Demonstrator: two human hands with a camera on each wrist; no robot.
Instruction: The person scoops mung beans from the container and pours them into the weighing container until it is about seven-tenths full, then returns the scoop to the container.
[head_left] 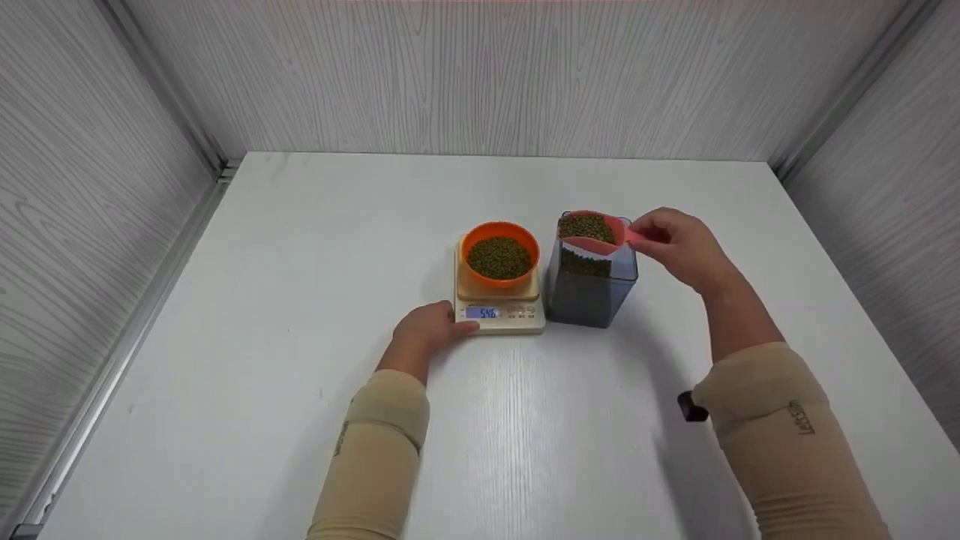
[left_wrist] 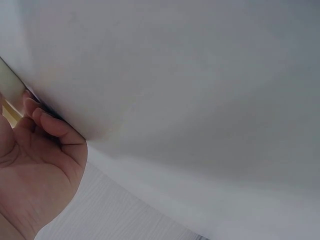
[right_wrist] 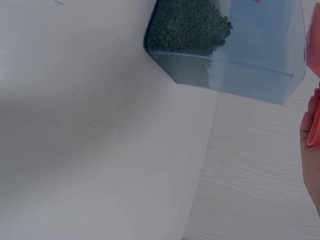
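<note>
Between thumb and fingers, my right hand (head_left: 686, 244) pinches the handle of a red scoop (head_left: 592, 245) heaped with green mung beans. The scoop is over the mouth of a tall clear container (head_left: 585, 300), which holds more beans, seen through its wall in the right wrist view. To its left stands a kitchen scale (head_left: 514, 326) with a lit display. On its platform rests an orange bowl (head_left: 501, 283) with mung beans (head_left: 499, 257) inside. My left hand (head_left: 427, 330) grips the scale's front left corner, thumb on the front and fingers curled along the side (left_wrist: 52, 125).
The white table (head_left: 337, 225) carries the scale and container side by side near its middle. Grey wood-grain panels (head_left: 487, 82) rise behind it and at both sides. A small black piece (head_left: 691, 406) sticks out at the right sleeve.
</note>
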